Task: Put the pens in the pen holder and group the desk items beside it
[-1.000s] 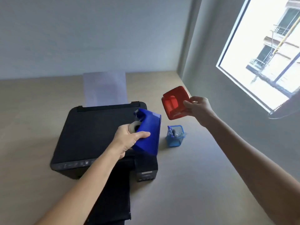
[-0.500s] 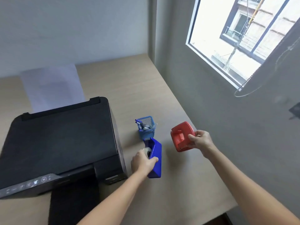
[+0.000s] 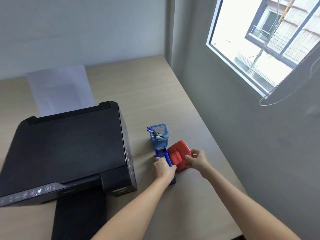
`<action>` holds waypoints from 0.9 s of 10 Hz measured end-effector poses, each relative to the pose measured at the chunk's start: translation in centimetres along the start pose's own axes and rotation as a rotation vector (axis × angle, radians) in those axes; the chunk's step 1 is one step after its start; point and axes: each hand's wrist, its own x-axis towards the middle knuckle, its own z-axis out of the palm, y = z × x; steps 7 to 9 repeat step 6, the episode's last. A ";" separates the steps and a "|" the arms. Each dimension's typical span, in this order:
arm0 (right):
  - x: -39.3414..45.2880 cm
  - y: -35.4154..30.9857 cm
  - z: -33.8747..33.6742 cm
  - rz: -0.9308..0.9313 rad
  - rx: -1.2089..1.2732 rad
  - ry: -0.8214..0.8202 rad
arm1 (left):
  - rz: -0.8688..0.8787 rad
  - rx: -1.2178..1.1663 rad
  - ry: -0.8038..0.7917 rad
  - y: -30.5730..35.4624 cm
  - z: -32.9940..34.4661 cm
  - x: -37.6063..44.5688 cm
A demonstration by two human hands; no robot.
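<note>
Just right of the frame's centre, a blue mesh pen holder (image 3: 159,138) stands on the wooden desk (image 3: 152,94) with pens (image 3: 151,130) inside it. Directly below it in the picture, the left hand (image 3: 164,168) grips a blue tape dispenser (image 3: 162,154) resting on the desk and touching the holder's base. The right hand (image 3: 198,160) clasps a red hole punch (image 3: 178,155) pressed against the dispenser's right side. A black printer (image 3: 69,149) with paper (image 3: 60,89) fills the left.
</note>
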 end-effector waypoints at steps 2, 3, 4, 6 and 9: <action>-0.6 -0.3 0.0 0.004 0.030 -0.028 | 0.006 0.020 -0.040 -0.1 0.0 0.4; -1.5 -0.3 0.2 0.030 0.057 -0.057 | 0.026 0.048 -0.090 -0.5 -0.5 0.1; -2.0 -0.2 0.1 0.031 0.075 -0.079 | 0.080 0.069 -0.139 -1.2 -1.2 -0.7; -3.3 -0.5 -1.3 -0.057 -0.075 0.100 | 0.340 0.071 -0.275 -5.9 -6.7 -5.9; -3.3 -0.5 -1.3 -0.057 -0.075 0.100 | 0.340 0.071 -0.275 -5.9 -6.7 -5.9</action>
